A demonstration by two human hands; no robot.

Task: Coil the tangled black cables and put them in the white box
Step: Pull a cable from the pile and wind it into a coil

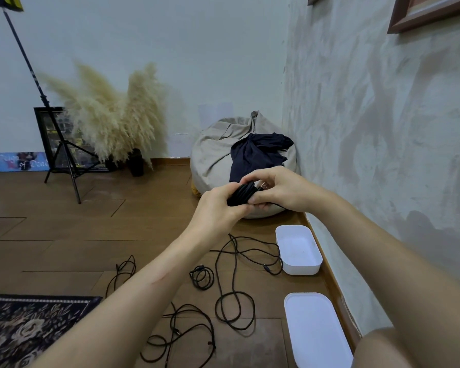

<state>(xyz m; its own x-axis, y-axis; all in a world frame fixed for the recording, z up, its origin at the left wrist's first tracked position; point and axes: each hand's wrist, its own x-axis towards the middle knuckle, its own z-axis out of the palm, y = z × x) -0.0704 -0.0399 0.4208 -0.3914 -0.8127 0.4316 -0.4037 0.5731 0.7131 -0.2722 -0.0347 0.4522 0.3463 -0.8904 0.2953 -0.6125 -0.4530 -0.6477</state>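
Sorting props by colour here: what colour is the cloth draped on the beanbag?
The cloth is dark navy, seen best in the head view.

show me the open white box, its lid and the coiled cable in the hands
open white box [300, 269], head view, its near side wall
lid [316, 330], head view, middle of its flat top
coiled cable [241, 194], head view, middle of the black bundle

- Brown wooden floor [64, 229] carries everything.
- Loose black cables [233, 272] sprawl across the near middle, with one small coil [195, 274] lying among them.
- Open white box [298, 269] stands to the right by the wall, a cable end just beside it.
- White lid [316, 330] lies nearer, also right.
- Dark patterned rug [24, 330] lies near left.
- Beige bean bag [213, 160] sits far, in the corner.
- Black tripod [60, 140] stands far left.
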